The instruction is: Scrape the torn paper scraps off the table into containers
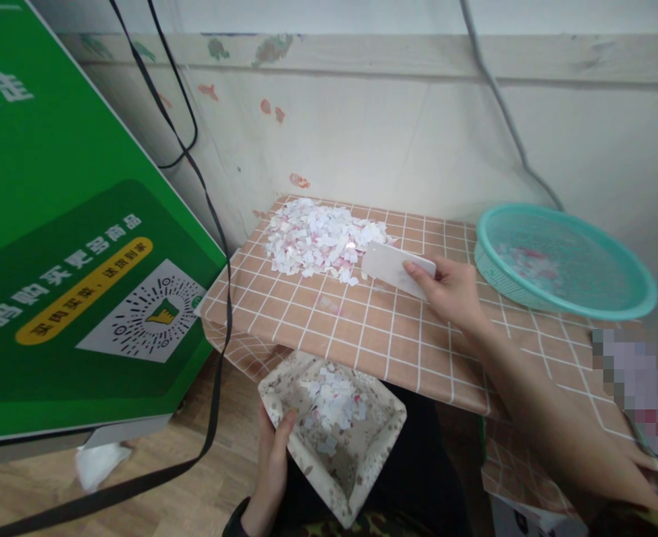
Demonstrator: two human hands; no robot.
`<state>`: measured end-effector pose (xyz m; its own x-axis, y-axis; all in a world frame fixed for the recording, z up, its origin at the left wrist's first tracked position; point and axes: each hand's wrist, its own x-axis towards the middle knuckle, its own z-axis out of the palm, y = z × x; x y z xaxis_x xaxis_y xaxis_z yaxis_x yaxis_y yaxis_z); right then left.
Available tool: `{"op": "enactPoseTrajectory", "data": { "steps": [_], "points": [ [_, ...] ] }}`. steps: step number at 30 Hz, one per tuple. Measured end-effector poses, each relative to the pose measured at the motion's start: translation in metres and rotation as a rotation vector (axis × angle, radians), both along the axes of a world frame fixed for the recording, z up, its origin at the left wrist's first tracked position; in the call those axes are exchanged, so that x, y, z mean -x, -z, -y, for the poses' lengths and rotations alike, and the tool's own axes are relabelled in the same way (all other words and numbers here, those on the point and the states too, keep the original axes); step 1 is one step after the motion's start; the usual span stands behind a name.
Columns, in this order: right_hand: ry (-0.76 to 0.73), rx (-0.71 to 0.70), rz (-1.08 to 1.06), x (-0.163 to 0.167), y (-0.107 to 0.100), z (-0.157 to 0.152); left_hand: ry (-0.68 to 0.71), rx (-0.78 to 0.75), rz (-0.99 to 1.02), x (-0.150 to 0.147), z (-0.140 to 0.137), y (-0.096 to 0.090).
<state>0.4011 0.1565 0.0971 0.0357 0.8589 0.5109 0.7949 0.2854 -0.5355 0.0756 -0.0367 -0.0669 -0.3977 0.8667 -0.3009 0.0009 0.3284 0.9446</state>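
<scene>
My left hand (pixel 273 447) grips the left rim of a speckled, cream-coloured square tray (pixel 371 440), held tilted just below the table's front edge. Some white and pink paper scraps (pixel 332 399) lie inside it. In my right hand (pixel 446 287) is a flat white card (pixel 390 267), thumb on top, its far end close to a heap of small paper scraps (pixel 318 237). That heap lies at the back left of the table and is mostly white with pink bits. My right fingers are partly hidden behind the card.
The table (pixel 407 343) wears a brown checked cloth and stands against a wall (pixel 374 142). A turquoise basket (pixel 564 261) holding some scraps sits at the right. A green sign (pixel 83 186) leans at the left, with a black strap (pixel 217 388) hanging before it.
</scene>
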Motion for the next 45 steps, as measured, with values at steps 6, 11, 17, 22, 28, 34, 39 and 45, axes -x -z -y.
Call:
{"op": "enactPoseTrajectory", "data": {
  "steps": [6,11,17,22,28,34,39,45],
  "points": [
    [-0.054,-0.042,-0.044,0.005,-0.012,0.013,-0.017,-0.006,0.004,-0.001,-0.001,-0.001],
    [-0.296,-0.034,0.015,0.032,-0.009,0.031,-0.02,0.008,0.026,-0.003,-0.001,-0.005],
    [-0.535,-0.071,0.07,0.057,0.013,0.037,-0.024,-0.004,-0.004,-0.004,-0.002,-0.005],
    [-0.541,-0.084,0.09,0.056,0.008,0.04,-0.032,0.022,0.007,-0.002,-0.003,-0.001],
    [-0.074,-0.099,0.078,0.011,-0.002,0.053,-0.035,0.001,0.01,0.002,-0.001,0.002],
    [0.027,-0.003,0.056,-0.005,0.01,0.066,-0.029,-0.019,0.008,0.0,-0.004,0.001],
    [-0.026,0.008,0.055,0.01,0.014,0.063,-0.036,-0.015,0.035,0.001,-0.004,0.008],
    [-0.002,0.003,0.02,0.02,0.015,0.056,-0.006,-0.01,0.027,0.002,-0.001,0.003]
  ]
}}
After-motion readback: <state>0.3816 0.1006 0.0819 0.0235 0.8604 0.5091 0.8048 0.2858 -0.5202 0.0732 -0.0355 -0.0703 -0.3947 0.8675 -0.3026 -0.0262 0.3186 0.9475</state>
